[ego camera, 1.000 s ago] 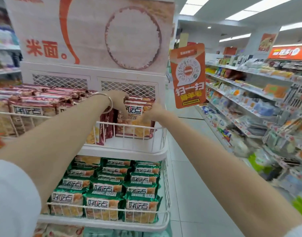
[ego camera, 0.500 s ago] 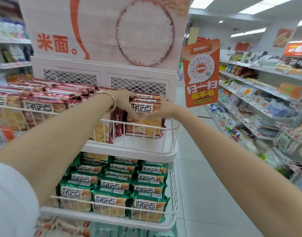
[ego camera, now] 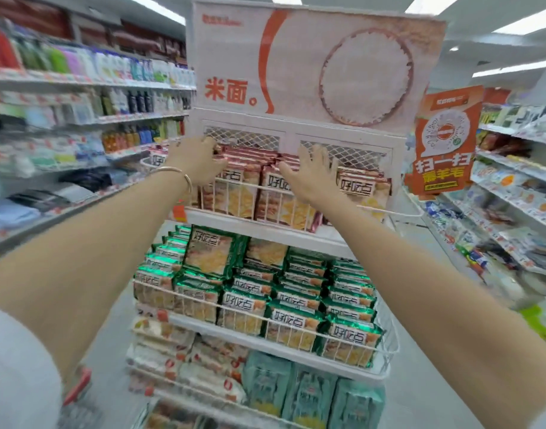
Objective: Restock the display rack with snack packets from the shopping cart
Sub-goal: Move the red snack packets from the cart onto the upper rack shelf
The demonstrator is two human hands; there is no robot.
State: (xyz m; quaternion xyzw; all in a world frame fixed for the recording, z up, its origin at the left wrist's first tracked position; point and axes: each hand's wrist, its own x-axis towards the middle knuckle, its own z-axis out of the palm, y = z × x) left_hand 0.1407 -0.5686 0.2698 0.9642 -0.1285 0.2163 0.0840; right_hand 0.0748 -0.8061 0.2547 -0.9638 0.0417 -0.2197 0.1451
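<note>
The white wire display rack (ego camera: 296, 235) stands in front of me with several tiers. Its top tier holds rows of red snack packets (ego camera: 243, 193) standing upright behind the wire rail. My left hand (ego camera: 197, 162), a bangle on its wrist, curls its fingers over the tops of the packets in the left row. My right hand (ego camera: 308, 173) lies with fingers spread on the tops of the middle row. One more red packet (ego camera: 363, 188) stands to the right of that hand, untouched. Green snack packets (ego camera: 284, 308) fill the tier below.
White and pale blue packets (ego camera: 305, 394) fill the lower tiers. A large rice poster (ego camera: 315, 63) tops the rack, and an orange hanging sign (ego camera: 445, 140) juts out on its right. Store shelves line both aisles, left (ego camera: 79, 119) and right (ego camera: 513, 187). A blurred red-edged object (ego camera: 78, 385) sits low left.
Both hands have left the packet at the top tier's right end and moved left onto the rows beside it. My view has swung round so I face the rack's front.
</note>
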